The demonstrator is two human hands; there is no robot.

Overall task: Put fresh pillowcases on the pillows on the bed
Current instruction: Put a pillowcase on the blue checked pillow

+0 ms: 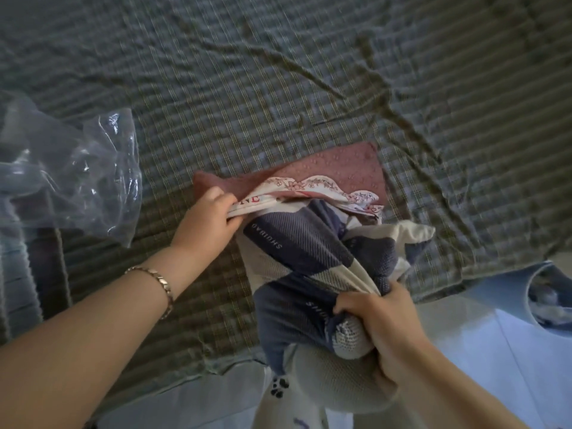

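Note:
A blue and cream pillow (309,243) lies at the near edge of the bed, partly inside a white pillowcase (312,188) with a floral scalloped border and red letters. My left hand (210,218) grips the open edge of that pillowcase at the pillow's far left corner. My right hand (380,317) is clenched on the bunched near end of the pillow, close to my body. A folded pink cloth (343,167) lies under the pillowcase on the bed.
The bed is covered by a wrinkled grey-green checked sheet (278,72). A crumpled clear plastic bag (77,171) lies at the left. Pale blue fabric (495,320) hangs off the bed edge at lower right. A gold bracelet (158,283) is on my left wrist.

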